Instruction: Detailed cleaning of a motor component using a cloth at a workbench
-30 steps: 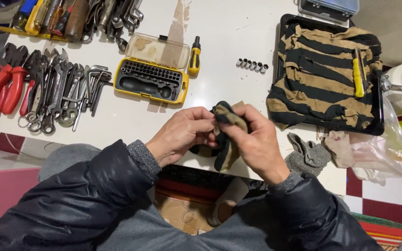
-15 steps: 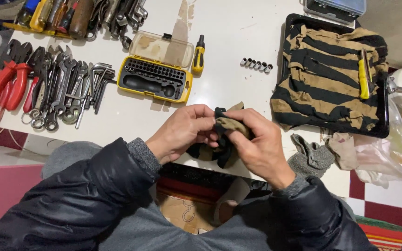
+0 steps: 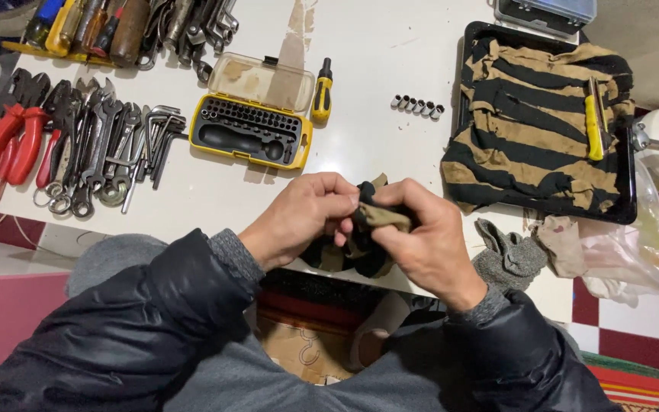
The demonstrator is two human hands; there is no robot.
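Observation:
My left hand (image 3: 304,216) and my right hand (image 3: 427,240) meet at the near edge of the white table (image 3: 368,99). Both are closed on a small tan and black striped cloth (image 3: 379,217) bunched between the fingers. Part of the cloth hangs down below my hands, in shadow. Anything wrapped inside the cloth is hidden.
A yellow bit set case (image 3: 252,131) lies open behind my hands, a small yellow screwdriver (image 3: 322,91) beside it. Wrenches and red pliers (image 3: 9,141) fill the left. Sockets (image 3: 417,106) sit mid-table. A black tray (image 3: 627,194) holds a striped rag and yellow tool. Grey glove (image 3: 506,255) lies right.
My hands have shifted slightly on the cloth, folding it tighter between the fingers. The camera view has dipped a little. Nothing on the table has moved.

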